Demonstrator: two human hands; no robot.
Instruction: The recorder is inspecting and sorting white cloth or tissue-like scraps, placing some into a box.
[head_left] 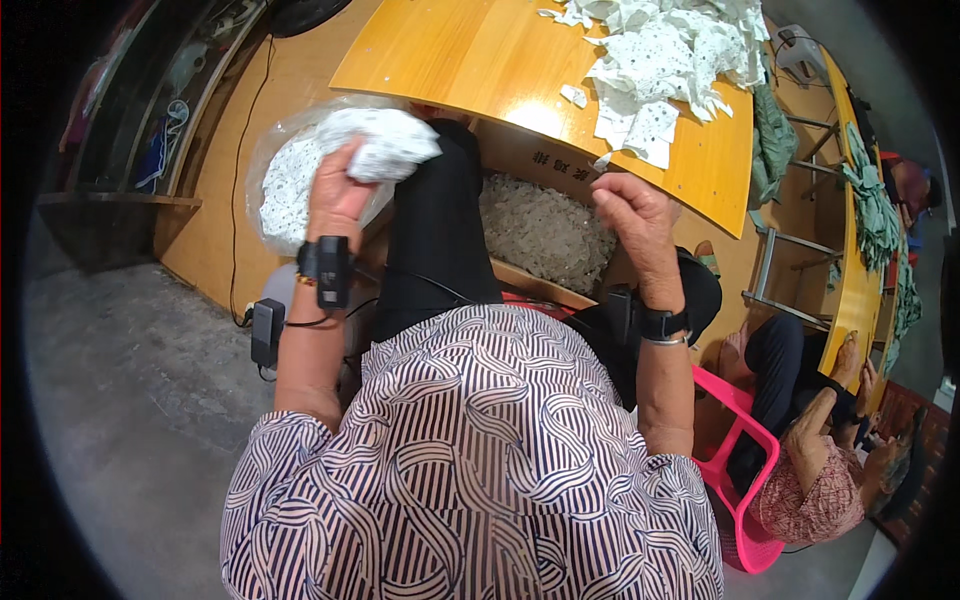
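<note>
Gripping a wad of white cloth [385, 145] above a clear bag [285, 185], the left hand [335, 195] is closed; the right hand [632, 215] is a loose empty fist over a box [545, 235] at the table [480, 60] edge.

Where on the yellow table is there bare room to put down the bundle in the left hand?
The near-left part of the yellow table is bare, bordered by its curved front edge and the heap of white fabric pieces. The far-right part is crowded with that heap. The left hand grips a white dotted bundle above a clear bag.
</note>
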